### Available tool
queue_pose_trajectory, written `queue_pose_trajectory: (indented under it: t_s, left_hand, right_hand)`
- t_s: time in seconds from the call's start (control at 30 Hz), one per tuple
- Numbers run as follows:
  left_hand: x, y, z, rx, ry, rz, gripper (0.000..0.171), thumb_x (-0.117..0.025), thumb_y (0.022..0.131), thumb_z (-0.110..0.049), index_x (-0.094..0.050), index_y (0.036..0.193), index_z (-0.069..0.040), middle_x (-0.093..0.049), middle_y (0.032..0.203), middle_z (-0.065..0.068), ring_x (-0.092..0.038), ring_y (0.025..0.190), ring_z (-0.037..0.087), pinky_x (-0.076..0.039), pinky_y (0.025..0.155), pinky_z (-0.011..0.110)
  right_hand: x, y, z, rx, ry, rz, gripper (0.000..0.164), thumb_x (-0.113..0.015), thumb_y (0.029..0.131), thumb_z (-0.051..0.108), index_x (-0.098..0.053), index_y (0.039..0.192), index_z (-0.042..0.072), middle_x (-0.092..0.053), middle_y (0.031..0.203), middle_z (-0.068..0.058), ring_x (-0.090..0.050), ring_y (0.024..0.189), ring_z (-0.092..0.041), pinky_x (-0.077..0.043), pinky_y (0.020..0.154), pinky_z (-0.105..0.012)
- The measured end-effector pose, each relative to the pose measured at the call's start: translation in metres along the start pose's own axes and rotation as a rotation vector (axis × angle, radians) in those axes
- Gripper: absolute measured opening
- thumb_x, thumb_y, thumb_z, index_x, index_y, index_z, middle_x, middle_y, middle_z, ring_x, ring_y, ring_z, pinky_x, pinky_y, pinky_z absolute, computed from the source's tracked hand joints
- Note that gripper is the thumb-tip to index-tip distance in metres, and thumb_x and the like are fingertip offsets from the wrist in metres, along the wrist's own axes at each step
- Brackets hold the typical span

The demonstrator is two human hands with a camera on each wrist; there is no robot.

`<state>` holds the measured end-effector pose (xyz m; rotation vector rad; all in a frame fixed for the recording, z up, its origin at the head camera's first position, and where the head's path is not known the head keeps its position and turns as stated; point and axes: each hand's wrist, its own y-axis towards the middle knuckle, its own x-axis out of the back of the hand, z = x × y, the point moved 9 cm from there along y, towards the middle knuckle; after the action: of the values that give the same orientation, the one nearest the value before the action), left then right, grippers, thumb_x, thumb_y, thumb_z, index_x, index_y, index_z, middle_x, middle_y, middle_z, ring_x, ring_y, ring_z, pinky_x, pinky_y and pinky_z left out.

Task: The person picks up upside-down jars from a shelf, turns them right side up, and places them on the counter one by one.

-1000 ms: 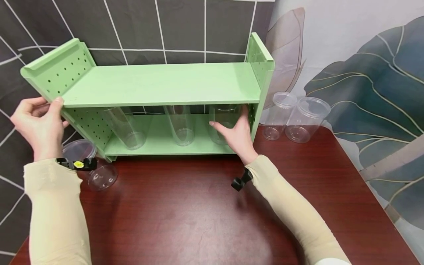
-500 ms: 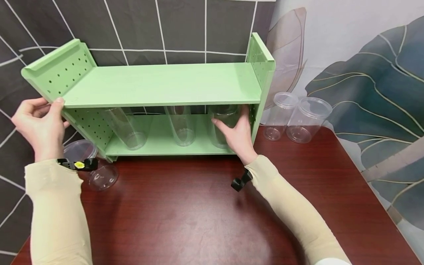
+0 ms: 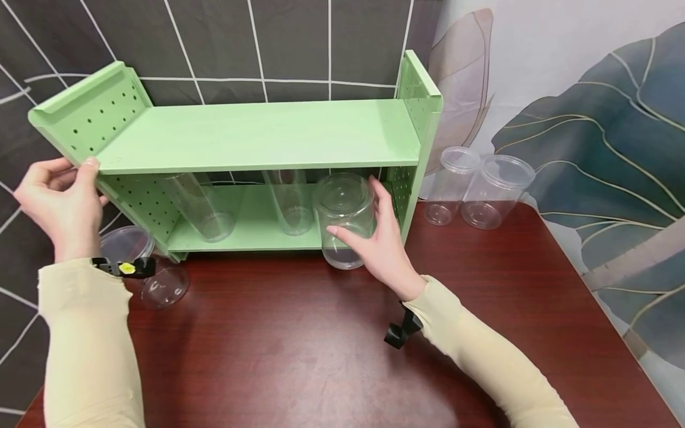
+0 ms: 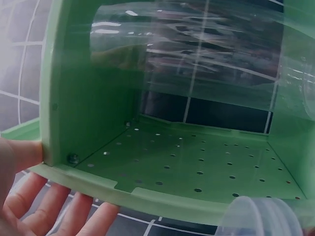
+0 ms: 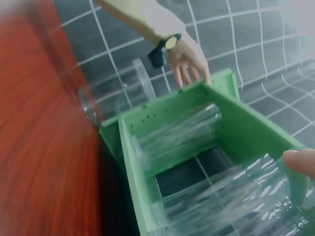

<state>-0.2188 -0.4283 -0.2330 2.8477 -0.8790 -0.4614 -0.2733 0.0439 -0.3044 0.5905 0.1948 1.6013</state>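
My left hand [image 3: 66, 205] grips the left side of a light green two-tier shelf [image 3: 257, 134] at the front corner of its upper board. In the left wrist view the thumb lies on one side of that edge and the fingers [image 4: 59, 204] on the other. My right hand [image 3: 387, 246] holds a clear plastic jar [image 3: 342, 199], thumb in front and fingers at its right side. That jar overhangs the lower board's front edge at the right. Two tall clear jars, a left one [image 3: 198, 208] and a middle one [image 3: 289, 205], stand on the lower board, their tops hidden.
Right of the shelf, a narrow lidded jar [image 3: 452, 187] and a wider one [image 3: 495, 193] stand on the reddish-brown table [image 3: 299, 351]. Another clear jar [image 3: 166, 282] stands at the left, partly behind my left wrist. A dark tiled wall [image 3: 294, 41] is close behind.
My right hand has drawn the wide jar forward and slightly left, from inside the lower tier to its front edge. My left hand has kept its grip on the shelf.
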Motion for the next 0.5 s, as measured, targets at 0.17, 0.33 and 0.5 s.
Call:
queue_pose_trajectory:
  t_s: [0.17, 0.33, 0.5]
  left_hand:
    - [0.002, -0.002, -0.007, -0.091, 0.089, -0.045, 0.014, -0.077, 0.087, -0.004, -0.07, 0.088, -0.017, -0.066, 0.079, -0.002, -0.06, 0.06, 0.003, -0.046, 0.043, 0.009]
    - [0.005, 0.004, -0.006, -0.167, 0.292, -0.088, 0.013, -0.073, 0.092, -0.013, -0.072, 0.102, -0.021, -0.066, 0.082, -0.012, -0.059, 0.065, -0.003, -0.05, 0.064, 0.012]
    - [0.005, -0.009, -0.005, -0.203, 0.357, -0.099, 0.038, -0.073, 0.094, -0.02, -0.059, 0.129, -0.021, -0.067, 0.108, -0.012, -0.061, 0.085, -0.002, -0.045, 0.087, 0.014]
  right_hand:
    - [0.0, -0.011, 0.005, 0.001, 0.042, 0.048, 0.102, -0.089, 0.08, 0.026, -0.026, 0.159, 0.018, -0.039, 0.154, 0.005, -0.041, 0.136, -0.011, -0.027, 0.118, -0.034]
    - [0.001, -0.02, 0.007, -0.007, 0.086, 0.085, 0.098, -0.09, 0.079, 0.021, -0.031, 0.157, 0.017, -0.043, 0.152, 0.003, -0.04, 0.137, -0.01, -0.027, 0.118, -0.033]
    - [0.004, -0.027, 0.006, -0.025, 0.106, 0.106, 0.096, -0.09, 0.078, 0.019, -0.033, 0.155, 0.02, -0.047, 0.151, 0.004, -0.041, 0.137, -0.01, -0.028, 0.118, -0.032]
